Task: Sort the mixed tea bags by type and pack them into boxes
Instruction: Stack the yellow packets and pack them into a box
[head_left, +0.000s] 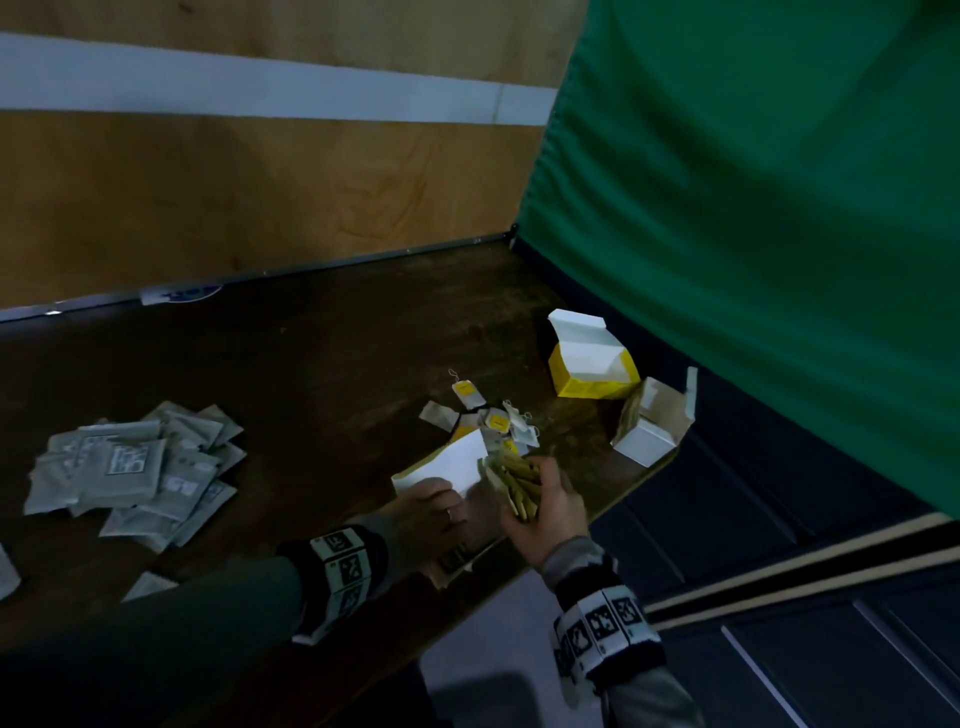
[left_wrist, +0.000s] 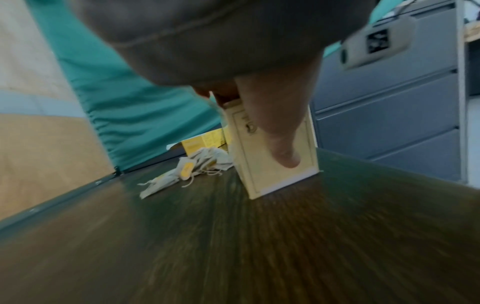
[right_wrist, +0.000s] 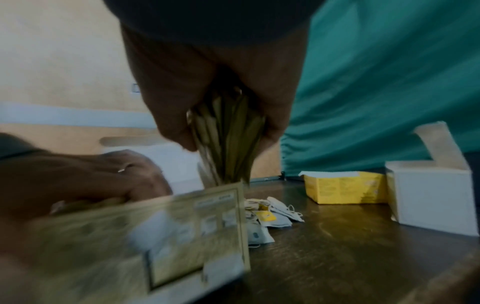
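Note:
My left hand (head_left: 431, 512) grips a beige tea box (left_wrist: 272, 152) with a white open flap (head_left: 449, 467), standing on the dark wooden table (head_left: 322, 364) near its front edge. The thumb (left_wrist: 283, 139) lies down the box's printed side. My right hand (head_left: 545, 506) clutches a fanned stack of olive-gold tea bag envelopes (right_wrist: 228, 142) just right of and above the box's opening (right_wrist: 221, 191). Loose tea bags with yellow tags (head_left: 488, 421) lie just beyond the box. A pile of grey-green sachets (head_left: 140, 467) lies at the left.
An open yellow box (head_left: 592, 369) and an open white box (head_left: 652, 426) stand at the table's right, near its edge. A green curtain (head_left: 753, 208) hangs to the right, a plywood wall (head_left: 260, 182) behind. Single grey sachets (head_left: 150, 584) lie near the front-left edge.

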